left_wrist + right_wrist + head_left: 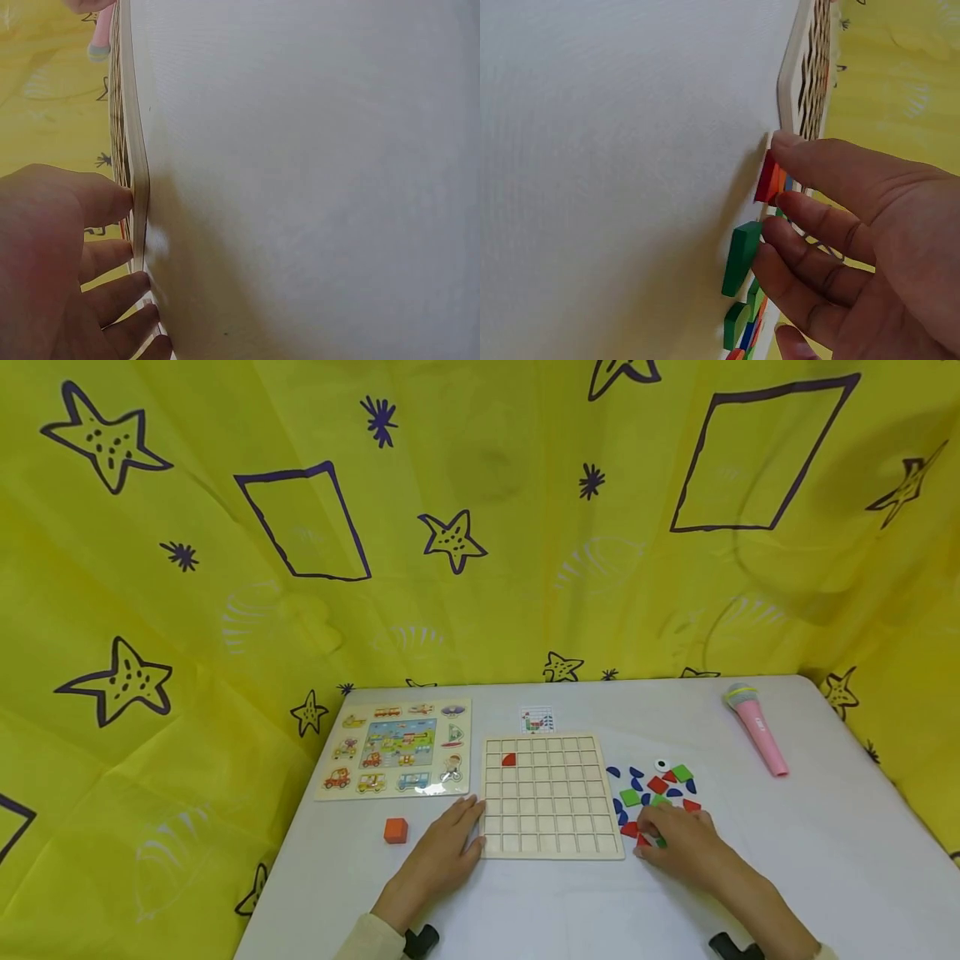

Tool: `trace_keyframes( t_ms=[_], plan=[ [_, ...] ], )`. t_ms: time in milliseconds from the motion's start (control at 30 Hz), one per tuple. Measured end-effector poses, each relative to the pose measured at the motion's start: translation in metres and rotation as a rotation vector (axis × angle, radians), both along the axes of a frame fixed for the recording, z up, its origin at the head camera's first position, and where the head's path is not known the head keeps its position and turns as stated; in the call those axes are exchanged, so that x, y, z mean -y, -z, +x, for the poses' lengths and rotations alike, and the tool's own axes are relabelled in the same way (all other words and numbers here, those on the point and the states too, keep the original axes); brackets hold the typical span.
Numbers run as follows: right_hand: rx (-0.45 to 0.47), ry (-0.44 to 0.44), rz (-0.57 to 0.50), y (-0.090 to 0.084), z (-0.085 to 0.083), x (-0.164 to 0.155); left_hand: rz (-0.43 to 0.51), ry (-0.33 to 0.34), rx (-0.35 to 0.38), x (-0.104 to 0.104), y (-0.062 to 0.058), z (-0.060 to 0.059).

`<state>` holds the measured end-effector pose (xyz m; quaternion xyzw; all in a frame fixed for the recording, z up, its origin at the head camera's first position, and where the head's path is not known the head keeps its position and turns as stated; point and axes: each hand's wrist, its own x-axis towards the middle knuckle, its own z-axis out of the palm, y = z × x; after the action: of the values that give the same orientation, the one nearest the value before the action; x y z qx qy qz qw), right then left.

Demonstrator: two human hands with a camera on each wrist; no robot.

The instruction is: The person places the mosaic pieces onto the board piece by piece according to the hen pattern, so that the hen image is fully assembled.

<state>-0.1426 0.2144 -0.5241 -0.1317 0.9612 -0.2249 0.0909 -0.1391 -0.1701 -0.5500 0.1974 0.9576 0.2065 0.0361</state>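
Note:
A wooden grid board [551,793] lies in the middle of the white table, with one red piece [509,760] in a cell near its top left. My left hand [468,831] rests flat against the board's left edge [139,187], its straight fingers [112,255] touching it. To the right of the board lies a heap of red, green and blue pieces [656,789]. My right hand [652,835] is at the near end of that heap. There thumb and forefinger [778,174] pinch a red piece [767,178], and another finger touches a green piece [741,257].
A vehicle puzzle board [393,747] lies left of the grid, with an orange cube [395,830] in front of it. A small picture card [537,720] sits behind the grid, and a pink toy microphone [757,731] lies far right. Yellow patterned cloth surrounds the table.

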Motion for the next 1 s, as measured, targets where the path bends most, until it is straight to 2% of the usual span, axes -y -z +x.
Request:
trace_keyframes(
  t_ms=[367, 633, 1000],
  plan=[
    [-0.033, -0.043, -0.014, 0.001, 0.003, 0.001, 0.004, 0.002, -0.015, 0.000, 0.000, 0.000],
    [-0.058, -0.063, -0.001, 0.002, 0.011, 0.002, -0.008, -0.007, 0.008, 0.000, 0.001, 0.000],
    [0.017, -0.043, 0.026, 0.001, 0.011, 0.000, 0.008, -0.003, 0.005, -0.001, -0.002, 0.001]
  ],
)
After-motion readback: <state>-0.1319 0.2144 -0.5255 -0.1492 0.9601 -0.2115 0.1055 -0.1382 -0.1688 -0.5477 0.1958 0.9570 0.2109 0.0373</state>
